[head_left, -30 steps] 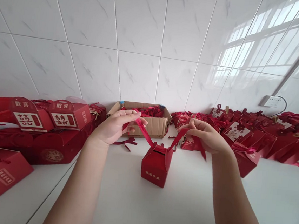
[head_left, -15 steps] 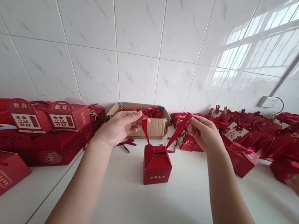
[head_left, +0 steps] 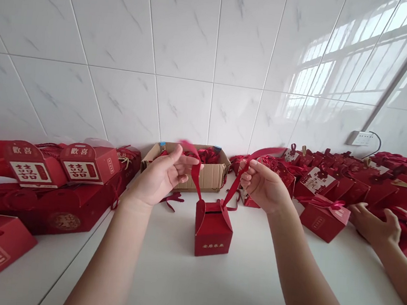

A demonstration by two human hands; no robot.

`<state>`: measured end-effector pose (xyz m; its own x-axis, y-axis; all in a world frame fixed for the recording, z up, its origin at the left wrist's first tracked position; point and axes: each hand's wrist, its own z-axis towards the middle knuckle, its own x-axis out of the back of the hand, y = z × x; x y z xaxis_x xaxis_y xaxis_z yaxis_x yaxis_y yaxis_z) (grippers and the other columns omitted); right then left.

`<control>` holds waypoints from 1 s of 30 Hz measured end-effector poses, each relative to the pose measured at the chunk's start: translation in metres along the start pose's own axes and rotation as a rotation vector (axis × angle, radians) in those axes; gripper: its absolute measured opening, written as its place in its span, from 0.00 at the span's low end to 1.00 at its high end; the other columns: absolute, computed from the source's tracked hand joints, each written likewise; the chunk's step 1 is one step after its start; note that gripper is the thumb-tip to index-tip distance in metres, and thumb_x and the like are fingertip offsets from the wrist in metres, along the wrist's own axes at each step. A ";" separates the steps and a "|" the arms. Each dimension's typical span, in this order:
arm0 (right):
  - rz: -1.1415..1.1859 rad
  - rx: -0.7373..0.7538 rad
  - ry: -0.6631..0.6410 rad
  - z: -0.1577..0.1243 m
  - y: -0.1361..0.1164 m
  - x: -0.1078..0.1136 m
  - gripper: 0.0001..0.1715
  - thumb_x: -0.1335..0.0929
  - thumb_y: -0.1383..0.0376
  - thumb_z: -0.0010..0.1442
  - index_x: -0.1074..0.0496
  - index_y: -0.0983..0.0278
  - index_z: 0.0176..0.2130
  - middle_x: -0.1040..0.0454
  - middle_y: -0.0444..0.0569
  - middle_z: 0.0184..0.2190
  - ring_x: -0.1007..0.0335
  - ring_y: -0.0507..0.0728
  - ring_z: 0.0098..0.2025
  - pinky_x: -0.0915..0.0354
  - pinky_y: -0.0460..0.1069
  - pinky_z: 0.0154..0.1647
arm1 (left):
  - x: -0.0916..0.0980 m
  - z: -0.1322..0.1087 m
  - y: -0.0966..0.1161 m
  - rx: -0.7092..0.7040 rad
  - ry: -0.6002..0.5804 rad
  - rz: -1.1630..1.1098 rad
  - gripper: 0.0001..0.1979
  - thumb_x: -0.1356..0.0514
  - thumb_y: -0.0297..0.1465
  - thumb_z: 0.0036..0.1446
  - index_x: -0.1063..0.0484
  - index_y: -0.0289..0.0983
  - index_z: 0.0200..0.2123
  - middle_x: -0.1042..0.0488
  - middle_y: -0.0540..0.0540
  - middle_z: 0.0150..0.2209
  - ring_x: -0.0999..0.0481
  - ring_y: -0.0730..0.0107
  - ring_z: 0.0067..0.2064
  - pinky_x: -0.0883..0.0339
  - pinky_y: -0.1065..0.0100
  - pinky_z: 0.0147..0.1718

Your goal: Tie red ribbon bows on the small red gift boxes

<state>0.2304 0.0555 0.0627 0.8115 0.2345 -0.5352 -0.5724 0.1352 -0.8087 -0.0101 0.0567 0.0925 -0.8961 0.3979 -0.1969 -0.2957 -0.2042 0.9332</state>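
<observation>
Right hand (head_left: pixel 265 185) pinching red ribbon (head_left: pixel 234 186), left hand (head_left: pixel 159 179) at other strand (head_left: pixel 195 173), its grip unclear, red box (head_left: pixel 213 237) below both.

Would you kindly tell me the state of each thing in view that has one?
Small red box: upright on the table, dark gap along its top
Left ribbon: untied, against the left hand
Right ribbon: untied, pinched by the right hand
Cardboard box: open-topped, red pieces inside
Nearer box at right: pink bow tied on top
</observation>
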 end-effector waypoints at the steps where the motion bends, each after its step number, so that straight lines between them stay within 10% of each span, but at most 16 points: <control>1: -0.006 0.009 0.003 0.000 0.000 0.000 0.09 0.27 0.62 0.49 0.29 0.63 0.26 0.26 0.43 0.31 0.40 0.45 0.21 0.37 0.42 0.22 | 0.000 0.000 0.000 0.005 -0.008 0.000 0.20 0.45 0.45 0.56 0.22 0.35 0.30 0.21 0.40 0.36 0.24 0.64 0.37 0.39 0.70 0.26; 11: -0.289 0.371 0.133 -0.008 0.005 -0.012 0.15 0.25 0.65 0.46 0.25 0.59 0.36 0.26 0.43 0.30 0.33 0.48 0.29 0.34 0.44 0.29 | -0.014 -0.007 -0.003 -0.245 0.167 0.247 0.06 0.32 0.29 0.44 0.23 0.38 0.29 0.22 0.48 0.34 0.25 0.67 0.41 0.33 0.67 0.44; 16: -0.380 0.449 0.169 -0.015 0.002 -0.017 0.14 0.26 0.64 0.47 0.25 0.59 0.38 0.26 0.44 0.32 0.28 0.52 0.36 0.32 0.49 0.42 | -0.022 -0.014 0.003 -0.267 0.167 0.376 0.08 0.33 0.31 0.47 0.23 0.38 0.33 0.22 0.47 0.37 0.24 0.66 0.42 0.30 0.67 0.44; 30: -0.472 0.589 0.137 -0.030 -0.004 -0.026 0.08 0.28 0.66 0.50 0.25 0.57 0.34 0.25 0.44 0.30 0.29 0.54 0.34 0.31 0.51 0.36 | -0.034 -0.026 0.011 -0.331 0.220 0.546 0.08 0.34 0.34 0.48 0.22 0.39 0.34 0.20 0.47 0.35 0.22 0.64 0.38 0.28 0.66 0.38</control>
<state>0.2150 0.0193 0.0729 0.9708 -0.0917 -0.2217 -0.0983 0.6910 -0.7161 0.0087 0.0179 0.1015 -0.9820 -0.0241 0.1875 0.1640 -0.6016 0.7817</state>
